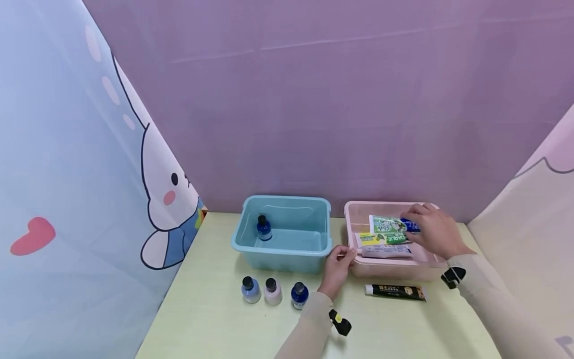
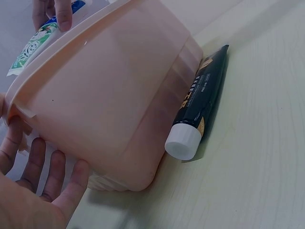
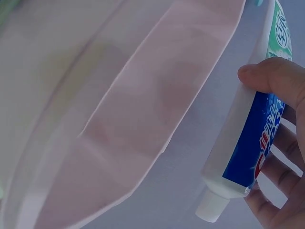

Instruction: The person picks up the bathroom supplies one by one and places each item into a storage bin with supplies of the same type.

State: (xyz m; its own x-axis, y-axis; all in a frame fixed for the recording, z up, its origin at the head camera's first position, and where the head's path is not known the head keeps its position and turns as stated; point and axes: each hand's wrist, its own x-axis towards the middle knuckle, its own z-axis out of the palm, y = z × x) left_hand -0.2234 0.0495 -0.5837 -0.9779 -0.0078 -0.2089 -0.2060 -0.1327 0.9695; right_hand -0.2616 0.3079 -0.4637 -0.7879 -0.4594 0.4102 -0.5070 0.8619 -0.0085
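My right hand (image 1: pixel 432 232) holds a white, green and blue toothpaste tube (image 3: pixel 250 148) over the pink bin (image 1: pixel 394 270), thumb on one side and fingers on the other. Below it in the bin lie a yellow-and-green Darlie toothpaste tube (image 1: pixel 381 239) and a pale purple tube (image 1: pixel 386 251). At the bin's front left corner, my left hand (image 1: pixel 336 273) grips the rim, with fingers under its outer edge in the left wrist view. A black toothpaste tube (image 2: pixel 202 95) with a white cap lies on the table in front of the bin.
Left of the pink bin stands a blue bin (image 1: pixel 282 262) with one dark blue bottle (image 1: pixel 264 229) inside. In front of it are a light blue bottle (image 1: pixel 251 291), a pale pink bottle (image 1: pixel 272 294) and another dark blue bottle (image 1: pixel 299 296). A purple curtain (image 1: pixel 314 109) hangs behind.
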